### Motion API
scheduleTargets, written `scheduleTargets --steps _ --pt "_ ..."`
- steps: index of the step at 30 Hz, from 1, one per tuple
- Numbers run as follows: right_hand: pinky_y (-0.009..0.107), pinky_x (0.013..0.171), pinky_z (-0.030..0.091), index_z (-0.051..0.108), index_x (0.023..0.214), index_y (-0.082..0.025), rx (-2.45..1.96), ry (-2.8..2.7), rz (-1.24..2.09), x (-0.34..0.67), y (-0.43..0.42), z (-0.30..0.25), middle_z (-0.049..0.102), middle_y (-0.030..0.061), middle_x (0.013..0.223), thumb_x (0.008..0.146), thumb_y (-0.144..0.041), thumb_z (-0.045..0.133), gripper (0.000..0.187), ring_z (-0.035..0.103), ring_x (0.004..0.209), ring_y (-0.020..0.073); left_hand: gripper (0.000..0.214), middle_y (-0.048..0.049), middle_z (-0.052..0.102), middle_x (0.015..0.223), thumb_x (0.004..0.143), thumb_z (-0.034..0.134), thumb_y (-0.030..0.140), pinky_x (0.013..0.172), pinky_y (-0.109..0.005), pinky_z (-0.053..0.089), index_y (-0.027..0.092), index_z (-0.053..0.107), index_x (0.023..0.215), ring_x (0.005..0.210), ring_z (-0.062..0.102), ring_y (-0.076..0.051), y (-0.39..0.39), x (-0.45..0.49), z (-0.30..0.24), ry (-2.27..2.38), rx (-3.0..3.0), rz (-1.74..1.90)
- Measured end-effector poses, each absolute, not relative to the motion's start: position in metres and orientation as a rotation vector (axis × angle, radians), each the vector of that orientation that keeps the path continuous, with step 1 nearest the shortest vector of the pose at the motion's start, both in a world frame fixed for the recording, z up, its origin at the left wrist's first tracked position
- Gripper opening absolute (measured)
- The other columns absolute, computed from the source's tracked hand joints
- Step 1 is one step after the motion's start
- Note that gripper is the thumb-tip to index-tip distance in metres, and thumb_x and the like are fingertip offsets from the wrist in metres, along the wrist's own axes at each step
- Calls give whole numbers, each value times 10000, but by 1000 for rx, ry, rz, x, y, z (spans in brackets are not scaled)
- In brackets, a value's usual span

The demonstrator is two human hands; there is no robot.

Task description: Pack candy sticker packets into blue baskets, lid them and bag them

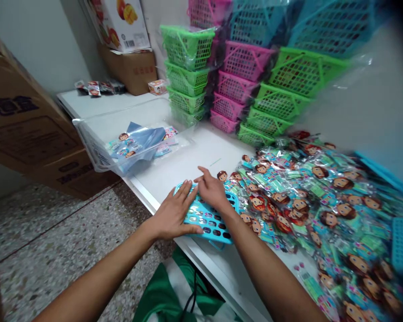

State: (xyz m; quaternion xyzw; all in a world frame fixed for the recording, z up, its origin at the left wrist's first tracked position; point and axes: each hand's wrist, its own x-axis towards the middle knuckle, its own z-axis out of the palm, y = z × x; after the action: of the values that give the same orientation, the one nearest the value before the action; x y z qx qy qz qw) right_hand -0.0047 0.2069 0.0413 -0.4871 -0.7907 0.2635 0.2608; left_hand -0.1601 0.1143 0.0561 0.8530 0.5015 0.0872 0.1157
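Observation:
A blue plastic basket (206,221) lies at the table's front edge, its face of oval holes turned up and a thin handle loop showing at the near side. My left hand (176,212) rests flat over its left part, fingers spread and thumb stretched along the holes. At the far edge, my right hand (212,190) touches the basket with its index finger extended; some of its other fingers are hidden. Neither hand grips anything visible. Right beside the basket spreads a heap of clear-wrapped packets (289,197) printed with cartoon heads.
Green baskets (188,49), pink baskets (233,87) and blue baskets stand stacked in plastic wrap at the back. A clear tray (97,156) holding packets sits left on the white table (218,150). Large cartons (30,112) stand at the far left.

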Motion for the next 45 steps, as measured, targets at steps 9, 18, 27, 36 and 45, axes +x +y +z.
scheduleTargets --steps 9,18,27,36,45 --pt "258 743 473 495 1082 -177 -1217 -1683 743 5 211 39 687 39 864 897 -265 314 274 644 793 137 926 -234 191 1489 658 404 801 1056 -633 45 196 391 1359 1368 130 -424 113 -139 70 1542 2571 164" --pt "257 744 402 592 961 -210 -1348 -2018 567 -2 201 44 683 30 862 919 -330 353 271 618 822 168 1075 -227 182 1493 612 469 792 1047 -656 20 132 223 1424 1365 63 -453 113 -136 69 1364 2679 128" --pt "289 745 382 655 905 -211 -1487 -2332 492 -5 193 55 707 71 864 944 -525 192 561 631 836 208 857 -259 306 1435 711 533 584 1104 -579 54 23 368 1338 1374 124 -405 101 -132 62 1398 2749 153" --pt "333 807 359 606 1086 -222 -1277 -2621 350 -8 189 60 686 83 997 930 -573 110 627 600 955 232 866 -236 384 1404 755 436 626 1132 -518 107 -5 374 1345 1365 218 -358 85 -138 31 1616 2709 428" --pt "327 828 404 463 1307 -241 -1523 -2553 488 -10 204 57 682 81 1073 949 -512 38 617 621 1006 227 833 -206 186 1498 844 389 548 1116 -543 120 71 68 1447 1401 91 -306 83 -136 36 1815 2469 572"
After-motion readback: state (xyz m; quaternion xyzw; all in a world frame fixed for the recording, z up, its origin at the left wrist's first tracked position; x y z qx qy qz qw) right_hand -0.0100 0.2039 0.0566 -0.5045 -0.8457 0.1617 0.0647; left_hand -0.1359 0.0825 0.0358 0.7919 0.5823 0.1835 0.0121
